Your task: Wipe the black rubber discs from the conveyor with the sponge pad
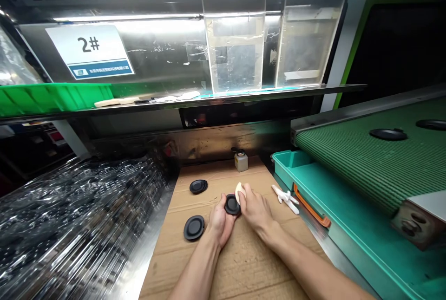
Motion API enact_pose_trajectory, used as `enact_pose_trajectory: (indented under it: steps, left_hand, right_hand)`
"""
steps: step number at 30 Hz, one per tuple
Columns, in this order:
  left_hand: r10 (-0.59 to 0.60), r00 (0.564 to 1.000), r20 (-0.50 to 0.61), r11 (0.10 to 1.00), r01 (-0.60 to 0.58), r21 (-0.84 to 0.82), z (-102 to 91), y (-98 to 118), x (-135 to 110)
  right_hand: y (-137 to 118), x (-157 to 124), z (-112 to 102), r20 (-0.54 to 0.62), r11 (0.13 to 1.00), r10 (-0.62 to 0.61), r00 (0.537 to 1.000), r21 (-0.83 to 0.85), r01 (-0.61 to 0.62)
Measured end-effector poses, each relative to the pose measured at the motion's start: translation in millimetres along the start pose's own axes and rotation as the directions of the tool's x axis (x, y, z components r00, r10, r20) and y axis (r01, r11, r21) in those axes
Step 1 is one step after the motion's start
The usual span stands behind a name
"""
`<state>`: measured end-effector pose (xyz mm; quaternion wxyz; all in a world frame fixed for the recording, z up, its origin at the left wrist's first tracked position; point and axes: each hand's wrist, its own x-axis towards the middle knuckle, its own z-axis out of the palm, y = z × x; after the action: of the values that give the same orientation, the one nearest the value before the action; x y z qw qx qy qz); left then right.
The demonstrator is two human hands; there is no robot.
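Observation:
My left hand (222, 223) grips a small round black plastic part (232, 204) by its edge, its raised rim and recessed middle facing up. My right hand (256, 207) pinches a cream-coloured, rounded piece (239, 192) against the part's right edge; whether it is a pad or a tool's handle I cannot tell. Left of my hands, a similar black part (194, 228) lies on the cardboard sheet (258, 267). Farther back are black parts (198, 186) that seem to overlap. White, slim-handled objects (285, 198) lie crossed to the right.
A small whitish bottle (241, 161) stands at the cardboard's back edge. On the left are stacked clear plastic trays (104, 216). To the right, a teal bin (348, 235) sits beneath a green conveyor belt (362, 151) carrying black parts. A shelf with a green bin (55, 98) spans the back.

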<state>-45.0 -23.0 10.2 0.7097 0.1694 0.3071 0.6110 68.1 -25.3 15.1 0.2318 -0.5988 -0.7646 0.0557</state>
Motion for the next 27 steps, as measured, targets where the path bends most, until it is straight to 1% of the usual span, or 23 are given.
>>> enact_pose_trajectory:
  steps: [3, 6, 10, 13, 17, 19, 23, 25, 27]
  left_hand:
    - [-0.009, 1.0, 0.002, 1.0, 0.009, -0.008, -0.5, 0.0, 0.7]
    - [0.003, 1.0, -0.002, 1.0, -0.003, -0.009, -1.0, -1.0, 1.6]
    - [-0.036, 0.998, 0.05, 0.999, 0.035, 0.019, -0.3, -2.1, 0.2]
    - [-0.05, 0.997, 0.052, 0.998, 0.048, 0.046, 1.0, -1.8, -1.7]
    - [-0.064, 0.996, 0.056, 0.997, 0.062, 0.039, 2.1, -1.3, -2.3]
    - [-0.04, 0.998, 0.041, 0.999, 0.038, 0.03, 1.8, -1.2, -1.4]
    - [-0.029, 1.0, 0.007, 1.0, 0.029, 0.004, -0.4, -0.3, 1.3]
    - [0.001, 1.0, -0.012, 1.0, -0.002, -0.003, -1.2, 0.5, 2.0]
    - [-0.011, 1.0, -0.022, 1.0, 0.011, -0.008, -1.4, 1.1, 1.7]
  right_hand:
    - [0.0, 0.4, -0.9, -0.016, 0.999, -0.051, 0.999, 0.019, 0.051]
    - [-3.7, 3.8, -4.1, 0.001, 1.0, 0.024, 1.0, 0.017, -0.024]
    - [-11.7, 7.7, -7.9, 0.01, 0.999, 0.009, 1.0, -0.035, -0.009]
    - [-12.2, 6.0, -8.8, 0.03, 0.994, 0.079, 0.996, -0.078, -0.076]
    - [-7.9, 2.2, -9.2, 0.011, 0.994, 0.084, 0.996, -0.073, -0.083]
    - [-7.4, 1.5, -9.3, 0.02, 0.992, 0.109, 0.994, -0.059, -0.108]
    - [-10.1, 0.2, -6.9, 0.023, 0.995, 0.08, 0.997, -0.059, -0.079]
    - [-11.2, -0.5, -5.7, 0.052, 0.993, 0.099, 0.994, -0.067, -0.096]
    - [-12.1, -1.6, -5.0, 0.041, 0.993, 0.092, 0.995, -0.075, -0.089]
